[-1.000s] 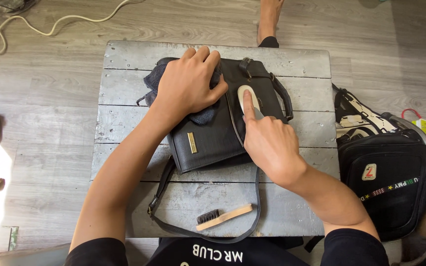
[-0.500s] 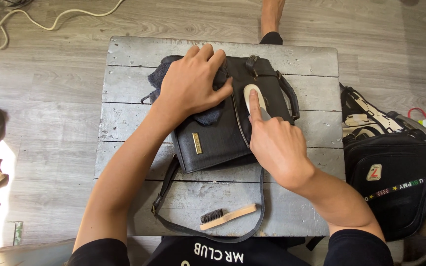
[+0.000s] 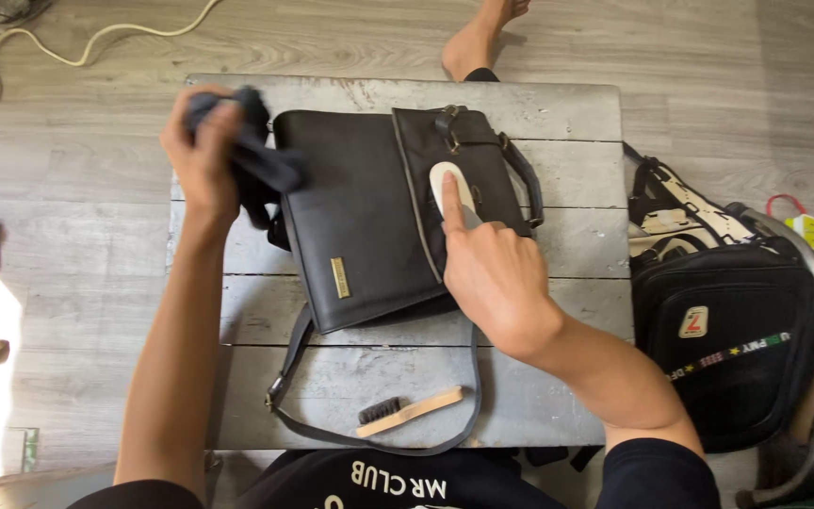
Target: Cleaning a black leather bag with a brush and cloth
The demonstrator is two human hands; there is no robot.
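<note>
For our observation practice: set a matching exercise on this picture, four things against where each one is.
Things:
1. cloth
2. brush
3. pale applicator
4. backpack

Places:
A. on the floor, right of the table
B. under the right hand, on the bag
C. in the left hand
D. near table edge, inside the strap loop

Pairs: 1-C, 2-D, 3-B, 4-A
</note>
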